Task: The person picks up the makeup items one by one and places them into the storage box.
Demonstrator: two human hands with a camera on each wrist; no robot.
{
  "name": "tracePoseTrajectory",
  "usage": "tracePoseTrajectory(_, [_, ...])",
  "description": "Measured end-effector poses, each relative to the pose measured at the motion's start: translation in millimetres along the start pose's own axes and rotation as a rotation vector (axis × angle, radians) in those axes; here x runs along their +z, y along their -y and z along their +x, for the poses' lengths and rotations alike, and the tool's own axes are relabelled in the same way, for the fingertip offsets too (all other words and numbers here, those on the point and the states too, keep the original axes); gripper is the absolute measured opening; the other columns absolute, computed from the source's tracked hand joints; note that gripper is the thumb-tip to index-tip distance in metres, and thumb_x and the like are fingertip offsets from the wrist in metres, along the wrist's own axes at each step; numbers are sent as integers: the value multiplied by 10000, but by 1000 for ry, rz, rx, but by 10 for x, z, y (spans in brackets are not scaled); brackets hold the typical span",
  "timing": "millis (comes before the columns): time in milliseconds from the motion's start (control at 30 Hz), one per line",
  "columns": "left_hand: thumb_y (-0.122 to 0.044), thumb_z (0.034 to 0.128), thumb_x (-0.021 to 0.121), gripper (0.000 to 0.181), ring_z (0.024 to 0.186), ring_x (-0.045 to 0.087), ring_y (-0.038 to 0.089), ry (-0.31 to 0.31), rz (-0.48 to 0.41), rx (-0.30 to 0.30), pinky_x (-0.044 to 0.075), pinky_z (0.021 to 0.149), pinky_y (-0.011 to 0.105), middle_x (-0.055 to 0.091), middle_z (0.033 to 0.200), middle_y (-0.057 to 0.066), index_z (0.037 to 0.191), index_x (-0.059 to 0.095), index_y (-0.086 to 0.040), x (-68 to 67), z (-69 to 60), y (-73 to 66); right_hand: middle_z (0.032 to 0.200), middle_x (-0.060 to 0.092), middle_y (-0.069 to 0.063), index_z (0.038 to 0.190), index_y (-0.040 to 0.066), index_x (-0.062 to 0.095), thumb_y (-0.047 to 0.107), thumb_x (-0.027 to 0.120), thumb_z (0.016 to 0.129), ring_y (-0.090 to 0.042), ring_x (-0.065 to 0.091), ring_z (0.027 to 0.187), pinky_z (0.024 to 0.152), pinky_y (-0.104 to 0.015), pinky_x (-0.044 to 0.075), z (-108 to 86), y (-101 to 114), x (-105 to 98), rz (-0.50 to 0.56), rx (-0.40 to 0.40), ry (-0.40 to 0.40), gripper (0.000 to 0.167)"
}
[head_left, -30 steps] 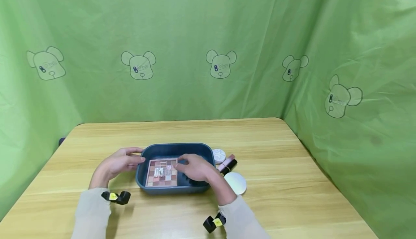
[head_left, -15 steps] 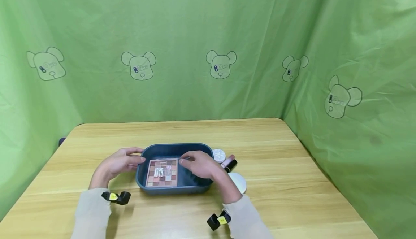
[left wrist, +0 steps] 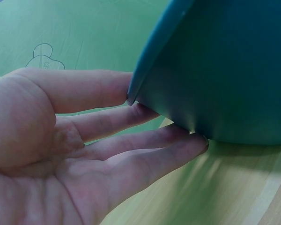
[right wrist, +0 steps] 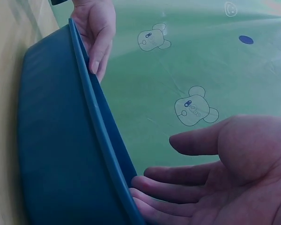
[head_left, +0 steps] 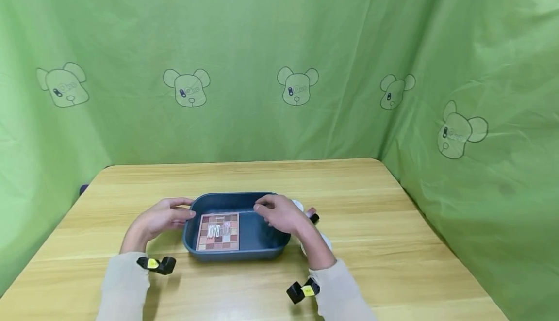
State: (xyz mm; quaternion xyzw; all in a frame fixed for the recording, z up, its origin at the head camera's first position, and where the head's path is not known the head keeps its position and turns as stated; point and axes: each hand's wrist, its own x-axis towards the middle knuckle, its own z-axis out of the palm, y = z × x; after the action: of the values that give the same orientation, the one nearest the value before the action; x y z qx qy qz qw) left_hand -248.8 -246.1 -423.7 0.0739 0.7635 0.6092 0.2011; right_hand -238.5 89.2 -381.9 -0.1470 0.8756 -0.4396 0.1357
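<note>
A dark blue plastic bin (head_left: 236, 255) stands on the table, with an eyeshadow palette (head_left: 218, 232) lying flat in its left half. My left hand (head_left: 161, 216) holds the bin's left end, thumb at the rim and fingers against the outer wall (left wrist: 215, 89). Over the bin's right end hovers my right hand (head_left: 281, 215), its fingers loosely bent with nothing between them. In the right wrist view, the fingertips of the right hand (right wrist: 215, 173) reach past the bin's rim (right wrist: 96, 110); whether they touch it I cannot tell.
Right of the bin, partly hidden by my right arm, lie a round white case (head_left: 298, 204), a pink-tipped tube (head_left: 311, 211), a black tube (head_left: 314, 218) and a white disc-shaped case (head_left: 326, 243). Green curtains (head_left: 244, 132) border the wooden table (head_left: 384, 263).
My right hand has moved rightward from the palette's right edge to the bin's right end, covering more of the cosmetics. The left hand, bin and palette stay in place.
</note>
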Motion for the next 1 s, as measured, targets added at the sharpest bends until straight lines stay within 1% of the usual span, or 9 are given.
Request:
tracePoseTrajectory(200, [-108,973,627,630,1164,669,341,2,-9,4,568,1024,398,559,1376,343,1479,352,148,-16,-13,16,1156,712,-132,1289,104,665,297,526,1062,-306,679,988,846,-379,590,-18,24,-48,2,22,-25,329])
tracePoseTrajectory(333, [-109,975,626,629,1158,672,330,1,-11,6,571,1020,393,559,1378,340,1479,351,147,-19,-18,17,1088,726,-82,1284,122,676,312,530,1059,-259,691,942,949,-488,534,-21,22,-97,-25,38,-59,329])
tracePoseTrajectory(467, [-115,978,625,630,1167,667,331,2,-10,6,570,1021,392,552,1387,341,1482,350,144,-20,-20,17,1088,728,-73,1274,135,682,323,536,1054,-234,696,913,916,-479,530,-15,-12,-148,-32,43,-89,324])
tracePoseTrajectory(533, [-120,980,625,629,1173,664,337,3,-7,5,570,1021,394,551,1389,341,1483,352,141,-20,-18,17,1103,723,-96,1271,108,682,292,541,1052,-242,696,908,832,-405,574,-11,-31,-167,-8,35,-108,319])
tracePoseTrajectory(633, [-119,981,625,625,1176,662,344,2,-5,5,571,1019,395,551,1390,340,1483,356,139,-18,-12,14,1048,718,-116,1271,48,675,230,554,1046,-281,691,905,792,-362,607,-6,-54,-193,34,19,-154,313])
tracePoseTrajectory(767, [-110,976,627,624,1162,668,339,0,-4,3,577,1008,390,558,1381,337,1481,360,140,-9,-2,3,1036,728,-143,1248,35,686,203,561,1036,-331,696,944,787,-355,608,-12,-98,-239,52,17,-228,297])
tracePoseTrajectory(900, [-102,972,629,621,1141,678,330,-2,-8,3,583,997,387,571,1364,335,1476,362,145,-1,5,-3,1051,736,-152,1228,62,701,219,558,1027,-292,698,932,786,-348,588,-20,-150,-304,32,27,-273,292])
tracePoseTrajectory(933, [-98,972,627,618,1136,681,327,-3,-10,3,585,995,387,575,1359,335,1474,364,147,0,5,-3,1062,733,-164,1227,67,702,225,560,1024,-283,695,938,763,-375,605,-19,-164,-319,36,32,-277,294])
tracePoseTrajectory(1000, [-94,973,625,613,1129,684,320,-3,-12,3,585,994,385,579,1354,334,1472,364,149,2,4,-3,1075,735,-159,1222,75,707,233,565,1015,-266,692,941,764,-373,610,-14,-190,-347,22,32,-290,296])
